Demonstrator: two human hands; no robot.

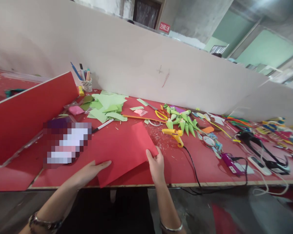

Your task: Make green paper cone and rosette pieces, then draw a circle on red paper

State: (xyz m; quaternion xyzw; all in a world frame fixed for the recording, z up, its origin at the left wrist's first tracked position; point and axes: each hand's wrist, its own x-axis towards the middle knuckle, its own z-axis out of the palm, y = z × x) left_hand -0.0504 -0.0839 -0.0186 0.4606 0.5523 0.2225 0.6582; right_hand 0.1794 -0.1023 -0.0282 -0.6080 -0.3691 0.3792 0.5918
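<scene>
A red sheet of paper [124,149] is held by both hands, tilted above the red table near its front edge. My left hand [94,172] grips its lower left side, with the thumb on top and the other fingers hidden beneath. On the right edge, my right hand [156,162] pinches the sheet, thumb on top. Left of the paper lies a blurred-out flat object [69,143], with a black and white marker [103,126] behind it. The yellow glue gun [174,135] rests to the right of the sheet.
Green paper pieces [107,105] and green folded cones [183,120] lie at the back. A pen cup [86,85] stands by the white partition [136,58]. A red board [34,113] rises at left. Purple device [231,164], cables and black straps [256,146] occupy the right.
</scene>
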